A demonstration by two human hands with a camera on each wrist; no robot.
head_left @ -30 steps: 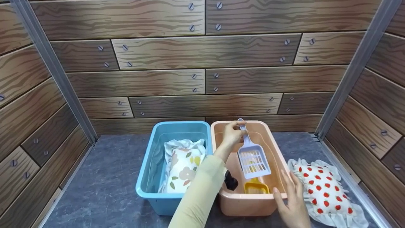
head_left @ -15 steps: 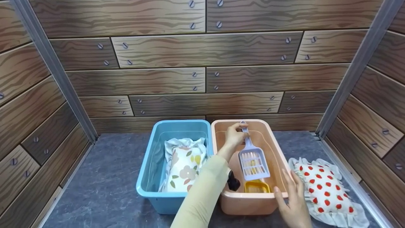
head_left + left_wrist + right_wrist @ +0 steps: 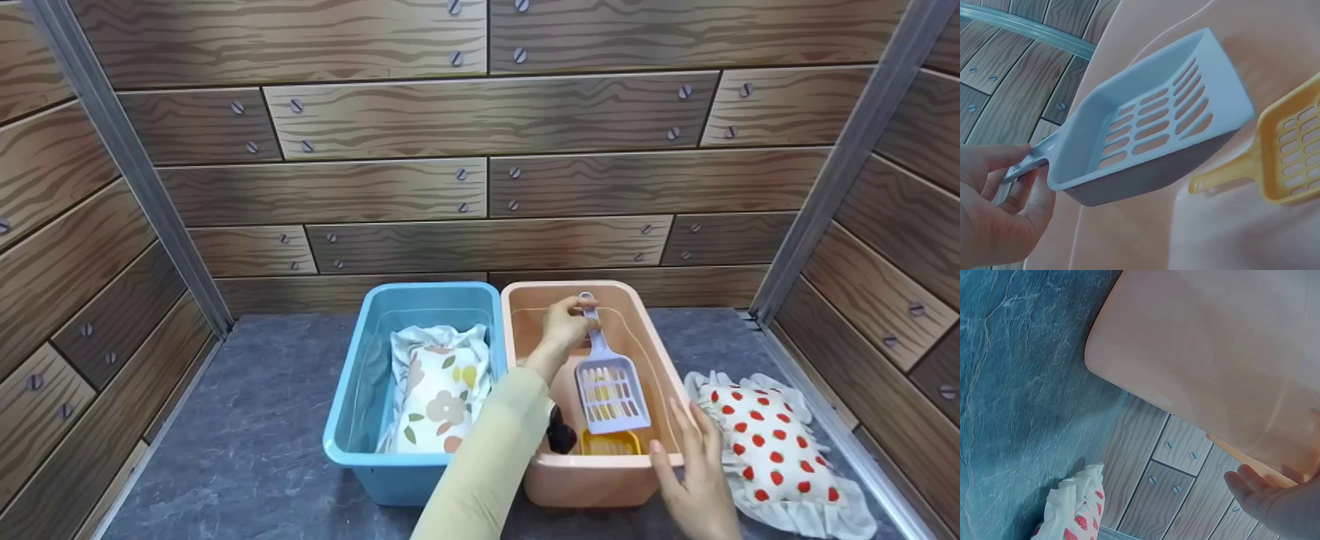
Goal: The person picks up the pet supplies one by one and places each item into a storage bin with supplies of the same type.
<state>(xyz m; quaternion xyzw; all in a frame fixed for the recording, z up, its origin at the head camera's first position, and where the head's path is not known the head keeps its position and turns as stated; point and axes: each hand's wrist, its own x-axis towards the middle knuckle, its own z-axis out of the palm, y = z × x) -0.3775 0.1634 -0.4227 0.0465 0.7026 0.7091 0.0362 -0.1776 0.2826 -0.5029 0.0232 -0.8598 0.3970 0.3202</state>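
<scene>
My left hand pinches the handle of a pale lavender slotted litter scoop over the peach plastic bin. In the left wrist view, thumb and fingers close on the handle of that scoop, its slotted pan pointing away from the hand. Beneath, inside the bin, lies a yellow slotted scoop, partly covered by the lavender one in the head view. My right hand rests at the bin's front right rim with its fingers extended, holding nothing.
A blue bin stands against the peach one on the left, with a floral ruffled cushion inside. A strawberry-print cushion lies on the dark floor to the right. Something black shows in the peach bin near my sleeve. Wood-patterned walls enclose the area.
My left hand and the lavender scoop have shifted slightly right and nearer to me, and the scoop's pan now hangs lower in the head view. The right hand has stayed at the rim.
</scene>
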